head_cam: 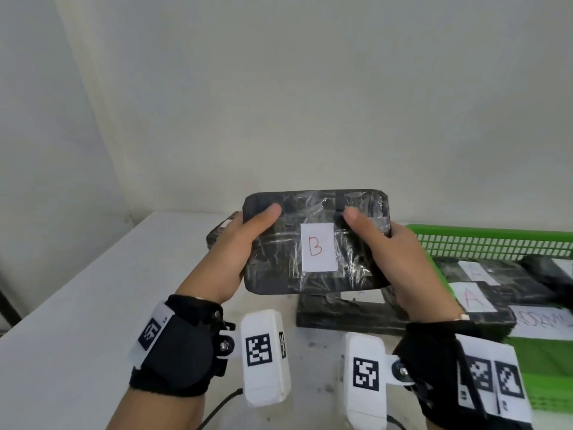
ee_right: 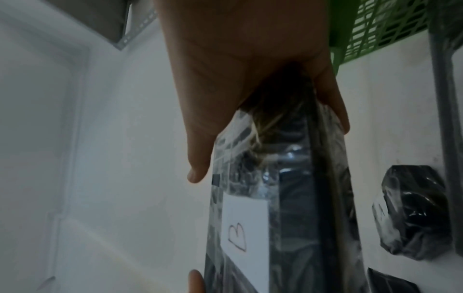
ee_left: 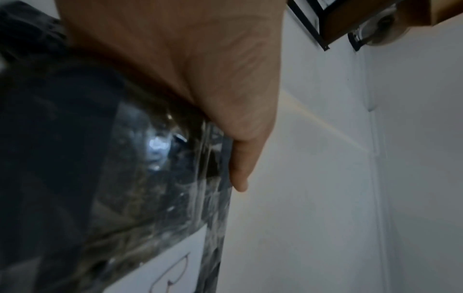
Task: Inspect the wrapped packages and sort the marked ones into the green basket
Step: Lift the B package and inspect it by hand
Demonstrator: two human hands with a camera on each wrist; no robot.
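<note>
You hold the package point(head_cam: 316, 243) above the surface point(head_cam: 77, 305); basket point(head_cam: 496, 240) right, another package point(head_cam: 341, 315) underneath.

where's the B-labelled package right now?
Head view, centre: the B-labelled package is held up above the table between the left hand and right hand, left of the green basket.

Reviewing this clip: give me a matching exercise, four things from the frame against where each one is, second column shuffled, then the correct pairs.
Things:
1. package labelled B
2. package labelled A
3. green basket
4. unlabelled-side package

Places:
a. on the white table, directly below the held one
b. lifted, gripped by left hand and right hand
c. on the table's right side, mesh wall facing the camera
d. lying inside the basket

Pairs: 1-b, 2-d, 3-c, 4-a
</note>
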